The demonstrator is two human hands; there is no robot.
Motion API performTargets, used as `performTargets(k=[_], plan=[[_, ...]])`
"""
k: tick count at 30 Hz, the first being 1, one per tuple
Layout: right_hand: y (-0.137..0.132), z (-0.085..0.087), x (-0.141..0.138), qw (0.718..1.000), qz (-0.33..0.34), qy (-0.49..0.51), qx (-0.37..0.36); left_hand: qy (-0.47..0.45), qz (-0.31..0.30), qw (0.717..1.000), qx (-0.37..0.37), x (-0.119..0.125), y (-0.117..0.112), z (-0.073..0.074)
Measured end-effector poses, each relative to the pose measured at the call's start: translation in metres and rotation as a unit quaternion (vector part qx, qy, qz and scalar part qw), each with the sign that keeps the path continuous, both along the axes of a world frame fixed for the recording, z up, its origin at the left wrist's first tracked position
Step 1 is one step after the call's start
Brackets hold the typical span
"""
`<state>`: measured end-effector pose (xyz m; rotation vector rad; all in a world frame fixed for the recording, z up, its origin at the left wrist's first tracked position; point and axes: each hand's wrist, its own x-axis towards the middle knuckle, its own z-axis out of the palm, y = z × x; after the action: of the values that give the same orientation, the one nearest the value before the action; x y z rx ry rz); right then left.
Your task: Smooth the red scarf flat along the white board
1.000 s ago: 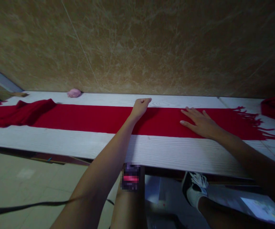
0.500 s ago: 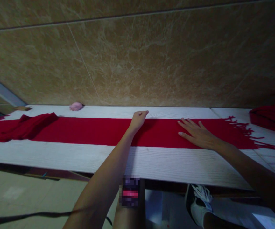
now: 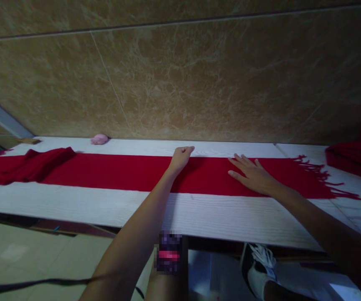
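A long red scarf (image 3: 118,171) lies stretched lengthwise on a white wood-grain bench top, with a loose fringe at its right end and bunched folds toward the left. My left hand (image 3: 181,159) is closed, thumb uppermost, at the scarf's far edge; whatever its fingers may hold is hidden. To the right, my right hand (image 3: 252,174) rests palm down on the cloth, fingers spread, a short way from the fringe.
Behind the bench top (image 3: 230,213) rises a brown marbled tile wall (image 3: 180,79). A small pink object (image 3: 99,139) and a wooden block (image 3: 29,141) sit along the wall at left. More folded red cloth (image 3: 352,161) lies at far right. Below the front edge are a shoe (image 3: 258,263) and floor.
My right hand has shifted slightly left along the scarf. My left hand stays closed in nearly the same spot, and the view has moved a little.
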<state>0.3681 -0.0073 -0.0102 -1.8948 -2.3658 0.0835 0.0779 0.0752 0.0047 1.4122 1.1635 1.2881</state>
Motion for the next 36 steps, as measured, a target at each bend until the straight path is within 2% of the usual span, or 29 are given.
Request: performTargets(k=[6, 11, 14, 26, 31, 36], plan=[[0.0, -0.003, 0.021, 1.0, -0.004, -0.009, 0.002, 0.002, 0.003, 1.0, -0.003, 0.001, 0.002, 0.001], [0.001, -0.002, 0.031, 0.999, -0.05, -0.015, 0.007, 0.003, -0.004, 1.0, -0.001, 0.001, 0.0, 0.002], [0.0, -0.001, 0.035, 0.998, -0.055, -0.023, -0.001, 0.008, -0.005, 1.0, 0.005, 0.001, -0.001, 0.004], [-0.009, -0.002, 0.034, 0.999, -0.049, -0.014, 0.011, 0.021, -0.004, 1.0, 0.011, 0.002, -0.001, 0.003], [-0.009, -0.001, 0.044, 0.997, -0.058, 0.001, 0.056, 0.013, -0.009, 1.0, 0.017, 0.002, 0.0, 0.002], [-0.012, -0.003, 0.046, 0.999, -0.051, -0.001, 0.012, 0.005, -0.008, 1.0, 0.013, 0.002, 0.001, 0.001]])
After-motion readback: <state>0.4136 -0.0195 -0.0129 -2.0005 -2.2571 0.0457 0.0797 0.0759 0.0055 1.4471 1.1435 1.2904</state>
